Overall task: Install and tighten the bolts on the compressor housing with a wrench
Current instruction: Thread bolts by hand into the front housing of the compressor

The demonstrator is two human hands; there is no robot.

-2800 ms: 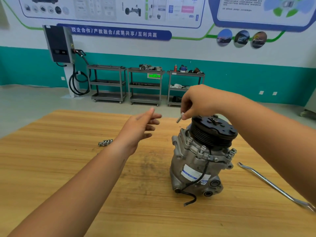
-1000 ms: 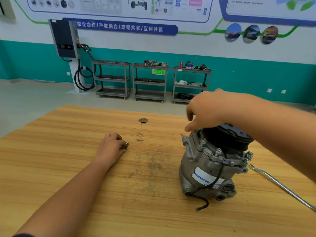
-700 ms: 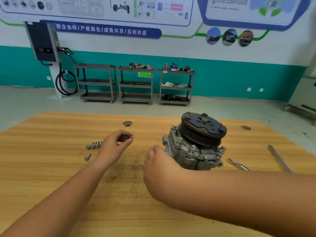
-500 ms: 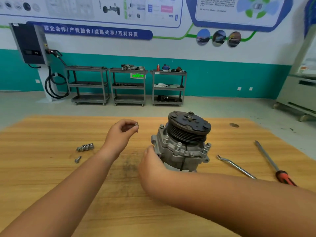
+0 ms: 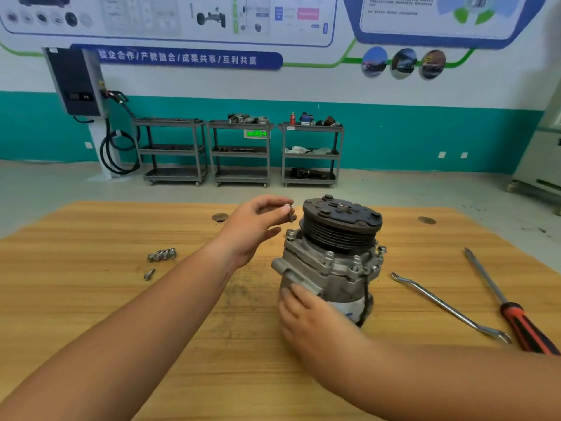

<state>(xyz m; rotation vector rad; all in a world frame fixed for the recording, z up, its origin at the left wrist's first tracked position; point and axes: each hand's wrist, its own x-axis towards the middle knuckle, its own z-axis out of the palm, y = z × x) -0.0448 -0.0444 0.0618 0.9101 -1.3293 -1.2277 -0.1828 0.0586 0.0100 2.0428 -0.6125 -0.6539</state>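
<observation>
Housing (image 5: 326, 276) grey metal, pulley (image 5: 337, 235) ribbed

The right hand (image 5: 309, 317), itself blurring, is covering the lower front of the compressor housing (image 5: 331, 268) and most of its label (image 5: 349, 310). The left hand (image 5: 252, 229) is hiding part of the bolt (image 5: 291, 214). The screwdriver (image 5: 516, 317) handle is running off the right edge.
</observation>
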